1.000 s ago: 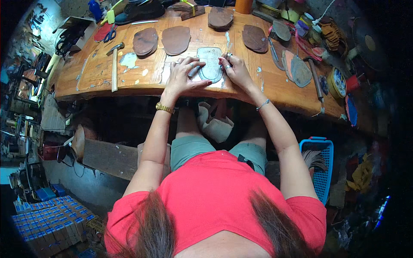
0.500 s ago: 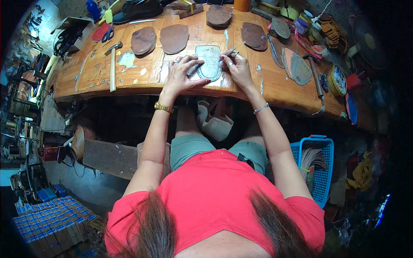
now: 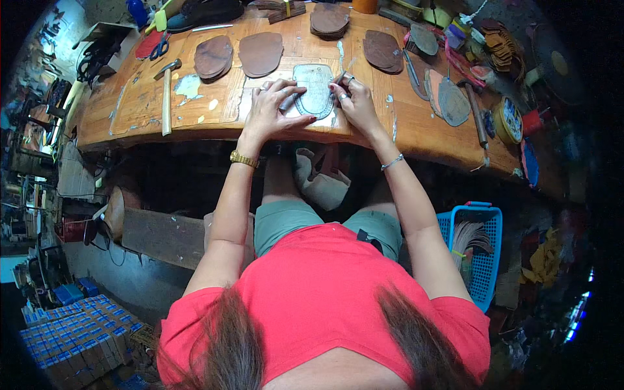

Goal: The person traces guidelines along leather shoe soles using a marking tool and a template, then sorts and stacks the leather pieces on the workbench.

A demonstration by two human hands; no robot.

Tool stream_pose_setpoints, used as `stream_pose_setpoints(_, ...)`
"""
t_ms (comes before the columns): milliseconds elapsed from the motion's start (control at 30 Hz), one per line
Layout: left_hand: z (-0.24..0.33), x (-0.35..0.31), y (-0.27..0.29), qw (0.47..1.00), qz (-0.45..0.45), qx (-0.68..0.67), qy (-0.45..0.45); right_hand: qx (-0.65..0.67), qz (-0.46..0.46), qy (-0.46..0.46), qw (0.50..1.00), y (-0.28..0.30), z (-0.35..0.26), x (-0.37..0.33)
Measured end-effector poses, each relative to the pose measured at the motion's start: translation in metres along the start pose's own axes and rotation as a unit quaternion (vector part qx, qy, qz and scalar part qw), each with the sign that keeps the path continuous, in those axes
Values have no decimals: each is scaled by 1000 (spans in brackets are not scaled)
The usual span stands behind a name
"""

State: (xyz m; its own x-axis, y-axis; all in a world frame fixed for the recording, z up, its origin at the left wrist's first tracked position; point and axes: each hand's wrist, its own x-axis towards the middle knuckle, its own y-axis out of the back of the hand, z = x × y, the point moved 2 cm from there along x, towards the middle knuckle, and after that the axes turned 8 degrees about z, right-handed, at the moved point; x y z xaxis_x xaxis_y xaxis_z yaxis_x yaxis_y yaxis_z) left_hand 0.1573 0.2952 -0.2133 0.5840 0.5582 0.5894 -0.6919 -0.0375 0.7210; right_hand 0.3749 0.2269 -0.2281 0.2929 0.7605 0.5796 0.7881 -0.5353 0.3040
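A pale grey, rounded template with dotted marks along its curved edge lies near the front edge of the wooden bench. My left hand rests at its left side, fingers apart, with fingertips on the template and the thumb stretched along its lower edge. At the right edge, my right hand pinches a slim pen; its tip is mostly hidden by the fingers. Beyond the template lie stacks of brown leather pieces, one at the left, a single-looking piece beside it, and another stack at the right.
A hammer lies left of my hands, and scissors sit farther back. To the right are a second hammer, a grey oval piece and a round tin. A blue basket stands below on the right.
My right hand has shifted slightly up along the template's right edge, and the pen stands more upright. My left hand stays on the template. The whole view has moved a little.
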Motion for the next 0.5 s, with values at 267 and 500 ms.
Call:
stream_pose_setpoints(267, 0, -1, 1, 1000, 0, -2, 7, 17, -15, -21, 1000, -1, 0, 0)
stream_pose_setpoints(500, 0, -1, 2, 1000, 1, 1, 4, -31, -27, 103, 994, -2, -8, 0)
